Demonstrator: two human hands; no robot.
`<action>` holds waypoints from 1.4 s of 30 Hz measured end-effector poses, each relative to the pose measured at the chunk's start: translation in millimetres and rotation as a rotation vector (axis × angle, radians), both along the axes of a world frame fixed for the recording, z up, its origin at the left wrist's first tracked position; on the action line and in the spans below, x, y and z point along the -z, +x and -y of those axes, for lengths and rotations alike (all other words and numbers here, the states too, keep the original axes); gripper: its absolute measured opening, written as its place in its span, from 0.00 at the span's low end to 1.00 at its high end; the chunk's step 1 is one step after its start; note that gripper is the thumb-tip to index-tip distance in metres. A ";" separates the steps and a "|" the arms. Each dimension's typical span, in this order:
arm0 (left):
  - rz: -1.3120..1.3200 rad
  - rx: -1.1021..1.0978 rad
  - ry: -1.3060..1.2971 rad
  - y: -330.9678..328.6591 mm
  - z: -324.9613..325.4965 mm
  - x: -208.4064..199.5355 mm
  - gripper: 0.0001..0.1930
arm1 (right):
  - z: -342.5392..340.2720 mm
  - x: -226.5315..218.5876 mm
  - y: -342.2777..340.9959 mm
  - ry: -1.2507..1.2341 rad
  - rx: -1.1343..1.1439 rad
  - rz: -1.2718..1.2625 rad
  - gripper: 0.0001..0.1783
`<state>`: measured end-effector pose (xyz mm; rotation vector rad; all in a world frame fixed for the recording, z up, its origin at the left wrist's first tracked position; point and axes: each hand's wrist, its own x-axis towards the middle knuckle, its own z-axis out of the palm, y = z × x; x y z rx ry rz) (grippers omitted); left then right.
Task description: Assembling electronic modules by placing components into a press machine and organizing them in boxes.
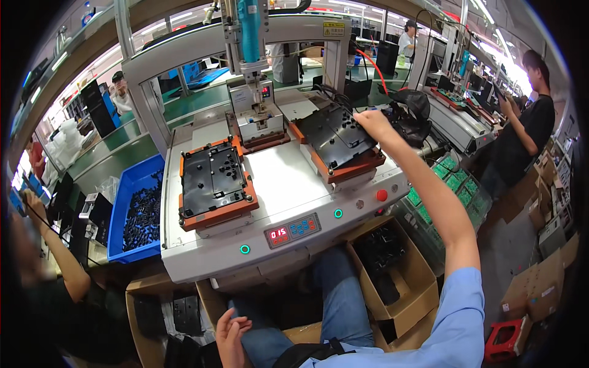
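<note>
With my right arm stretched out, my right hand (pixel 374 125) is closed on the far right corner of a black plastic panel (pixel 334 136). This panel lies a little askew over the right orange fixture (pixel 350 170), whose near edge shows beneath it. Low in the view, by my lap, my left hand (pixel 232 336) holds nothing, its fingers loosely bent and apart. A second black panel (pixel 211 175) rests flat in the left orange fixture (pixel 219 218). Between and behind the fixtures stands the machine's head (pixel 251 92), with a teal cylinder (pixel 250 30) above it.
A blue bin (pixel 116 236) of small black parts stands left of the machine. Cardboard boxes with black parts flank my legs, one at right (pixel 414 300). A red button (pixel 381 195) sits on the machine's front. Green parts (pixel 454 178) fill trays at right. Co-workers are at both sides.
</note>
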<state>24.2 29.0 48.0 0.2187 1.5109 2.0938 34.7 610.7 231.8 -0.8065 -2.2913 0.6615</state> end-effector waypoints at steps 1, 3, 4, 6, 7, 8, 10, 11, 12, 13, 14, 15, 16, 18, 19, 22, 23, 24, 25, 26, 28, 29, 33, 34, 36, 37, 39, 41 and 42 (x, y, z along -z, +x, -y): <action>0.004 -0.007 0.003 -2.0 5.7 3.6 0.22 | 16.9 3.6 -2.5 0.013 0.109 -0.029 0.20; 0.027 -0.077 0.008 -4.3 9.9 1.8 0.21 | 9.8 3.0 2.7 0.087 0.115 0.178 0.19; 0.021 -0.091 -0.010 -4.7 10.6 -0.3 0.21 | 7.2 4.9 5.5 0.091 0.119 0.182 0.19; 0.033 -0.093 -0.003 -7.9 8.2 -0.5 0.20 | 5.7 6.0 10.8 0.053 -0.038 0.173 0.20; 0.040 -0.098 -0.001 -9.4 6.5 0.0 0.20 | 2.0 4.9 11.9 0.056 -0.034 0.176 0.20; 0.043 -0.092 0.002 -10.7 3.6 2.4 0.20 | -3.2 3.8 14.2 -0.006 -0.075 0.193 0.20; 0.023 -0.067 0.024 -13.8 -3.4 8.1 0.19 | -15.8 6.5 12.4 -0.190 -0.142 0.173 0.21; 0.027 -0.066 0.021 -11.8 -4.7 6.5 0.19 | -19.9 -0.3 11.4 -0.193 -0.141 0.176 0.21; 0.030 -0.055 0.007 -10.4 -6.1 3.0 0.19 | -22.9 -12.0 11.7 -0.424 -0.142 0.288 0.22; 0.033 -0.045 -0.008 -9.4 -6.2 0.4 0.19 | -22.5 -18.7 12.3 -0.656 -0.142 0.397 0.22; 0.028 -0.043 -0.004 -9.5 -7.5 1.1 0.19 | -22.2 -21.0 9.9 -0.498 -0.091 0.412 0.24; 0.038 -0.035 0.000 -8.7 -6.7 3.6 0.19 | -22.9 -22.2 4.8 -0.495 -0.092 0.406 0.24; 0.047 -0.028 0.004 -8.9 -5.9 5.5 0.18 | -23.4 -22.5 -2.4 -0.362 -0.117 0.249 0.26; 0.050 -0.027 0.007 -7.8 -5.1 7.8 0.18 | -27.2 -22.1 -20.2 -0.110 -0.061 0.084 0.31; 0.057 -0.027 0.009 -7.8 -5.9 8.1 0.18 | -29.7 -22.2 -30.8 -0.111 -0.060 0.082 0.31; 0.065 -0.059 0.014 -7.5 -1.6 6.3 0.18 | -22.3 -13.6 -64.9 0.232 0.225 0.453 0.31; 0.065 -0.076 0.007 -7.9 0.9 5.6 0.18 | -22.7 -8.7 -72.1 0.242 0.221 0.458 0.30; 0.037 -0.077 -0.005 -7.6 0.4 5.4 0.17 | -27.1 -4.4 -76.2 0.255 0.218 0.465 0.30; 0.011 -0.080 -0.017 -8.0 0.0 5.6 0.17 | -31.6 -0.3 -80.4 0.269 0.214 0.472 0.29; 0.018 -0.090 -0.020 -9.1 -2.5 6.3 0.17 | -49.2 1.0 -79.2 0.248 0.187 0.473 0.27; 0.069 -0.096 0.020 -12.8 -4.5 9.0 0.17 | -68.6 1.8 -80.6 0.273 0.180 0.484 0.25; 0.080 -0.124 0.011 -13.9 -1.7 10.3 0.17 | -64.7 1.2 -85.8 0.281 0.184 0.475 0.24; 0.125 -0.145 0.011 -16.5 0.8 2.2 0.15 | -39.4 -9.3 -82.7 0.298 0.162 0.427 0.21; 0.115 -0.126 0.010 -17.7 0.0 3.6 0.16 | -49.8 -8.0 -77.3 0.298 0.095 0.377 0.20; 0.107 -0.105 0.017 -18.8 0.9 4.8 0.16 | -49.8 -7.5 -77.8 0.091 0.030 0.281 0.19; 0.110 -0.127 0.011 -17.5 3.7 5.2 0.16 | -41.6 -9.3 -80.2 -0.117 0.029 0.237 0.19; 0.127 -0.113 0.017 -16.6 1.7 6.9 0.16 | -42.9 -11.2 -83.6 -0.318 0.058 0.226 0.18; 0.128 -0.117 0.020 -17.1 0.1 7.3 0.16 | -41.4 -4.2 -84.3 -0.092 0.113 0.171 0.18; 0.126 -0.117 0.023 -16.6 0.5 7.3 0.16 | -40.6 -5.0 -85.0 -0.117 0.122 0.175 0.18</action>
